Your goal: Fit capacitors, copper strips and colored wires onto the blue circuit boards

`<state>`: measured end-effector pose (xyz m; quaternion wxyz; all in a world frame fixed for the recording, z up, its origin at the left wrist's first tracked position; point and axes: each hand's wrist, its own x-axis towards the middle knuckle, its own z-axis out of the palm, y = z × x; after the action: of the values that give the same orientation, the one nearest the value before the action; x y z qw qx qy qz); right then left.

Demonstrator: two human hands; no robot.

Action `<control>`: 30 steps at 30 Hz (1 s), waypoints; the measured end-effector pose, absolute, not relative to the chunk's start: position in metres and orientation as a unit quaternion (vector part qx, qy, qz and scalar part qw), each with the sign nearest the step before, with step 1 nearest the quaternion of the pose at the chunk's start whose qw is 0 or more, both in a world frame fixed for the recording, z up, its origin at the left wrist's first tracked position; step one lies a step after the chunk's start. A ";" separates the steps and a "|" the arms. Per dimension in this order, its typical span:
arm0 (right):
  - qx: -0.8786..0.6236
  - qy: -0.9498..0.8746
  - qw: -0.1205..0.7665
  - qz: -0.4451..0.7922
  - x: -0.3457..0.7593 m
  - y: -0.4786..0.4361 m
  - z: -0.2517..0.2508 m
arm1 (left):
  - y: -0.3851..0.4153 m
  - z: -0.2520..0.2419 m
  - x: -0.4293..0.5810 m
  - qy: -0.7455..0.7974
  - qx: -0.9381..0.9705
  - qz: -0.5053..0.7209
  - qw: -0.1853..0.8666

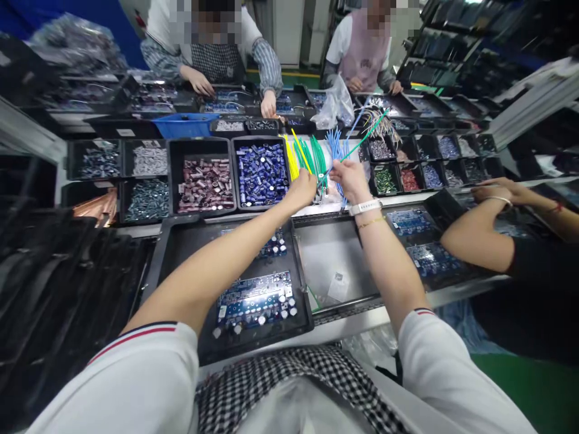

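Note:
My left hand (304, 188) is closed, its fingertips pinched at the lower end of a yellow wire (300, 149) that slants up and left. Beside it, my right hand (351, 178) pinches a long green wire (367, 137), which sticks out up and right. Bundles of loose green wires (318, 158) and blue wires (333, 144) lie on the white surface just behind both hands. Several more yellow wires (289, 158) lie at the left of these. Between the fingertips, small dark wire ends show, too fine to make out.
A bin of blue capacitors (262, 175) and a bin of brown capacitors (205, 184) stand left. Below is a black tray (181, 289) with circuit boards (257, 298); beside it, another tray (337, 253). A co-worker's arm (479, 232) reaches in at right; two people work opposite.

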<state>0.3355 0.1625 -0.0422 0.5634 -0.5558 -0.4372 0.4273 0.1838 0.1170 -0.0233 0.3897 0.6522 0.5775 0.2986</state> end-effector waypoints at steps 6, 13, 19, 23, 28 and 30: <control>-0.456 -0.418 0.636 0.461 0.279 0.094 -0.036 | 0.071 -0.019 0.139 0.608 0.617 0.337 0.369; -0.364 -0.518 0.516 0.578 0.229 0.004 -0.033 | -0.013 -0.007 0.038 0.600 0.645 0.360 0.308; -0.331 -0.543 0.460 0.620 0.167 -0.021 -0.038 | -0.057 -0.010 0.019 0.650 0.665 0.311 0.194; -0.359 -0.637 0.331 0.596 0.168 -0.048 -0.030 | -0.066 -0.010 -0.005 0.682 0.638 0.330 0.139; -0.428 -0.830 0.332 0.131 0.194 -0.060 0.000 | -0.082 -0.008 -0.027 0.702 0.644 0.285 0.107; -0.417 -0.871 0.260 0.013 0.193 -0.044 0.003 | -0.090 -0.008 -0.028 0.693 0.648 0.283 0.137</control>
<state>0.1932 -0.0442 0.0033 0.2603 -0.4168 -0.8708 0.0135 -0.0275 -0.0895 -0.0079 0.1369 0.6482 0.6934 0.2832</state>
